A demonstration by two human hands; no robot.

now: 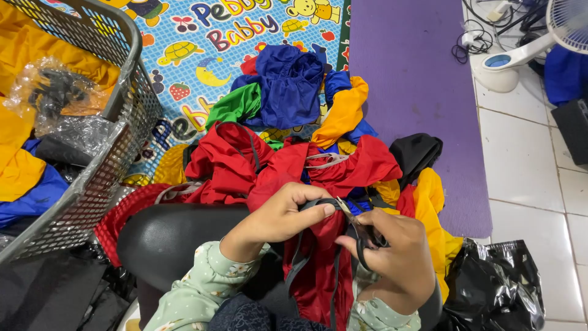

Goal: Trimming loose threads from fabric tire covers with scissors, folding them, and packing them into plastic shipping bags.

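My left hand (278, 216) pinches a grey strap (318, 203) that belongs to a red cloth piece (320, 276) lying in my lap. My right hand (395, 254) grips a pair of small scissors (358, 228), whose blades point at the strap just beside my left fingertips. Beyond my hands a pile of cloth pieces (294, 122) in red, blue, green, yellow and black covers the floor mat.
A grey plastic basket (113, 132) with yellow and blue cloth and a plastic bag stands at left. A black plastic bag (496, 285) lies at lower right. A purple mat (416, 79), a patterned play mat (202, 37) and a white fan base (502, 64) lie beyond.
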